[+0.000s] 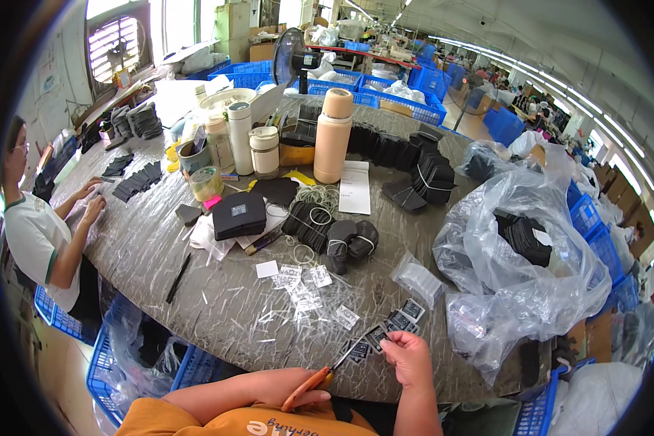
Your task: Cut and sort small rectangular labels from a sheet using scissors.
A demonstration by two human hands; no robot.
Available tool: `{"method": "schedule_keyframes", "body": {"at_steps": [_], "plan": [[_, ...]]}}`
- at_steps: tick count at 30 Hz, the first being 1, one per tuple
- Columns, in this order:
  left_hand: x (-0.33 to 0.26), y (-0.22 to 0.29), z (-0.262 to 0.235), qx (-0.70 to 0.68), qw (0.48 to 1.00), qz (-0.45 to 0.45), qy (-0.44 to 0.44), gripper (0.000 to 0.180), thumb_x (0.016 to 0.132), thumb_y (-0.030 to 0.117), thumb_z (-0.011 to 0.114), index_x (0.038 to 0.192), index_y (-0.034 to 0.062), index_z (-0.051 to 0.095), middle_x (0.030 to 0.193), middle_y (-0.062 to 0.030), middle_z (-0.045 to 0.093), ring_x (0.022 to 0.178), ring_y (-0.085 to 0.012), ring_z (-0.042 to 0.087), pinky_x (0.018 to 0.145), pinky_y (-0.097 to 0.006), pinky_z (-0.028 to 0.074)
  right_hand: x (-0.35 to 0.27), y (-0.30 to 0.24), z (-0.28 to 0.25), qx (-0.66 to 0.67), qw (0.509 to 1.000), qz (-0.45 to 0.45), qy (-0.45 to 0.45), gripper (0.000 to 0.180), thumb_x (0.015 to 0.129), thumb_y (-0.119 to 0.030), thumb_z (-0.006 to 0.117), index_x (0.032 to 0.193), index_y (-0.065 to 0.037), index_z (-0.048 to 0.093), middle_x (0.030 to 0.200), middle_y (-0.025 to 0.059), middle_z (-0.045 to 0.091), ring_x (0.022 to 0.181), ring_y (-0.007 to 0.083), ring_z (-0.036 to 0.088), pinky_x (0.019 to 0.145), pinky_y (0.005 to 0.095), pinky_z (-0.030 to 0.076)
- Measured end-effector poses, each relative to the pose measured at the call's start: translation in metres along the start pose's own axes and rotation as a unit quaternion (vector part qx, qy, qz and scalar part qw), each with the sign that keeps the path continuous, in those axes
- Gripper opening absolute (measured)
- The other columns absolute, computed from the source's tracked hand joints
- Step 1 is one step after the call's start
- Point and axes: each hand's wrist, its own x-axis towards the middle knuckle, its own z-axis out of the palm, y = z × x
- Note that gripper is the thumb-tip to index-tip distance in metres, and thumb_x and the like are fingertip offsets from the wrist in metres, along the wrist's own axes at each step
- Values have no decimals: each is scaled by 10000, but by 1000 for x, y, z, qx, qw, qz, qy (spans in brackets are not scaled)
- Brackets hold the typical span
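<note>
My left hand [298,386] is closed around the orange handles of a pair of scissors [309,385], whose blades point up and to the right. Between the fingers of my right hand [407,354] a small black label with white print [376,337] is pinched, close to the scissor tips. More black labels [400,320] lie on the table just beyond that hand, and others lie under the blades. White printed paper pieces [305,294] and thin clear scraps [320,309] are scattered a little farther left.
Bundles of black fabric pieces [309,225] and a peach bottle [334,138] stand mid-table. A clear plastic bag [472,276] with black pieces sits at the right. Across the left side, a co-worker [47,232] handles dark pieces. Blue crates [109,385] stand below the edge.
</note>
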Motion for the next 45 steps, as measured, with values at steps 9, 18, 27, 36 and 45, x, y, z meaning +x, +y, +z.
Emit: {"method": "schedule_keyframes", "body": {"at_steps": [9,18,27,36,45], "plan": [[1,-2,0,0,1000,5,-2,495,909,456,424,903,-28,529,787,-168,604,739,-285,590,655,-358,448,1,-4,-3,13,997,69,-33,153,717,27,653,851,32,580,703,54,581,517,75,476,455,191,348],[0,1,0,-19,1000,11,-7,459,914,428,436,915,-24,515,802,-165,597,756,-279,587,662,-353,442,3,-2,-7,23,995,83,-58,152,714,29,659,850,20,591,705,32,582,522,77,495,472,190,383],[4,-10,4,-23,999,42,3,420,916,391,455,871,-23,515,752,-153,596,707,-259,584,622,-348,440,6,-1,-10,37,992,94,-71,164,712,41,655,858,23,584,687,29,564,508,85,481,466,202,373],[2,-6,3,-49,998,31,14,389,909,368,478,752,14,521,614,-72,561,573,-179,558,535,-295,429,8,-2,-10,53,990,109,-75,153,715,47,657,845,16,581,676,23,557,502,84,473,466,206,378],[-1,-3,5,-124,992,-3,16,369,914,338,487,704,36,515,584,-38,546,552,-123,551,510,-254,430,8,-1,-8,40,991,108,-71,143,715,30,665,831,8,584,685,24,575,514,87,511,480,202,423]]}}
